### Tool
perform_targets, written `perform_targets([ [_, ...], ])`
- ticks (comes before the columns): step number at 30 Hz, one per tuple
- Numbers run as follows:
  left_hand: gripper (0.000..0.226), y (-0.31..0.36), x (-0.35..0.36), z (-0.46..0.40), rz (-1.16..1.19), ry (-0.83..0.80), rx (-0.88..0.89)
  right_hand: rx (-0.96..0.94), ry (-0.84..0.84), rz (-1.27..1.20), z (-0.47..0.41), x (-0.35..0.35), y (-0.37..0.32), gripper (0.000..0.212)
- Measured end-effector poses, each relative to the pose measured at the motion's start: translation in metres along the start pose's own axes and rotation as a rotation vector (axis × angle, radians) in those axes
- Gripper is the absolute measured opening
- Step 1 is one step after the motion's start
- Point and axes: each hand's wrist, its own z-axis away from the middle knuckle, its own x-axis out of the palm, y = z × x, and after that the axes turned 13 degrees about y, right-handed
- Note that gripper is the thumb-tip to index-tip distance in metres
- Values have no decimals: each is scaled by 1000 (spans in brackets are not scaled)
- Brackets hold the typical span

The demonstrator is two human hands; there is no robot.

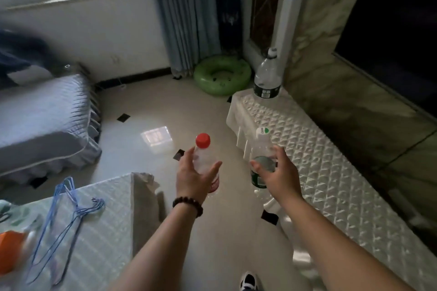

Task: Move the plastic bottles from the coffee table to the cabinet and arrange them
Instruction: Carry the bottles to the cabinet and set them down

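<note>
My left hand grips a clear plastic bottle with a red cap upright over the floor. My right hand grips a second clear bottle with a white cap and green label, held just left of the long low cabinet covered in white quilted cloth. A large clear bottle with a dark label stands upright at the cabinet's far end. The coffee table, under a pale quilted cover, is at the lower left.
Blue wire hangers and a blurred orange object lie on the coffee table. A grey-covered sofa is at left. A green swim ring sits by the curtain. Tiled floor lies between the furniture; my shoe shows below.
</note>
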Motion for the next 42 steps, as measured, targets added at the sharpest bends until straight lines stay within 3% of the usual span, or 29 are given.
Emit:
perform_targets([
  [4, 73, 27, 65, -40, 19, -65, 24, 24, 79, 1, -62, -13, 9, 57],
  [11, 71, 57, 148, -101, 46, -192, 32, 87, 160, 48, -140, -12, 35, 63],
  [16, 81, 68, 210, -160, 42, -276, 43, 129, 235, 75, -202, 3, 51, 66],
  [21, 84, 71, 280, -238, 37, -382, 54, 307, 309, 55, -279, 37, 63, 73],
  [30, 64, 91, 396, -362, -49, -597, 140, 505, 453, 108, -399, 91, 70, 71],
  [42, 64, 80, 535, -384, -138, -835, 231, 679, 515, 129, -476, 100, 147, 71],
])
